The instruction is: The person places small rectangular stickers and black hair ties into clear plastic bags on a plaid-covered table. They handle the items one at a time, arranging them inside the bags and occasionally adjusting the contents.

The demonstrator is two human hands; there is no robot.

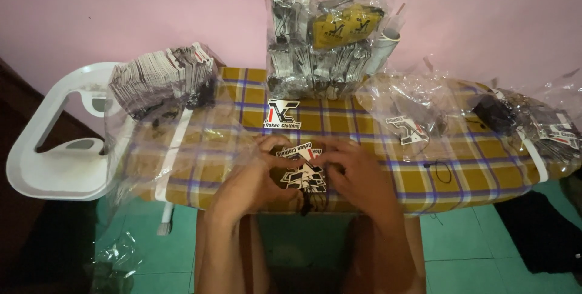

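Both forearms reach up from the bottom edge and meet at the near edge of the plaid-covered surface point(485, 167). Left hand point(251, 176) and right hand point(357, 176) are palm-down, wrists bent inward, fingers point(270, 143) curled and pinched onto a small bundle of black-and-white hang tags point(303, 170) held between them, black strings dangling below. One loose tag point(282, 114) lies just beyond the hands. Further back stands a clear bag of tags point(324, 33); a stacked pile of tags point(162, 77) sits at the far left, beside a white plastic chair point(54, 148).
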